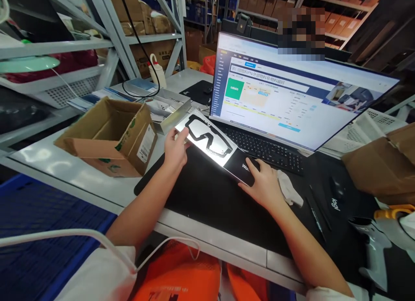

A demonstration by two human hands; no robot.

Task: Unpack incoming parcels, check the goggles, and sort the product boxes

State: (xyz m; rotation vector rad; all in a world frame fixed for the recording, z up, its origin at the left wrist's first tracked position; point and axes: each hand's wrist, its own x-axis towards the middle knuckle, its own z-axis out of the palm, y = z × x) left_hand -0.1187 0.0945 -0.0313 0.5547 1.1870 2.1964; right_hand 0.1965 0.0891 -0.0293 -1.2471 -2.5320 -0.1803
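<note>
A long flat box point(212, 143), white with a black glasses-like shape printed on it and a black end with white lettering, is held tilted above the black desk mat point(194, 188). My left hand point(176, 149) grips its far left end, thumb on top. Around the black right end closes my right hand point(264, 182), with the thumb on the near edge and fingers along the far side. Beyond the box lie a black keyboard point(279, 153) and a lit monitor point(275, 98). A crumpled white tissue point(289, 188) rests beside my right wrist.
An open cardboard box point(110, 137) stands left, near a metal tray point(177, 111). To the right are a mouse point(338, 186), pens point(317, 219), a barcode scanner point(376, 249) and another carton point(382, 165). A blue crate point(48, 232) sits below left; a white cable point(74, 232) crosses in front.
</note>
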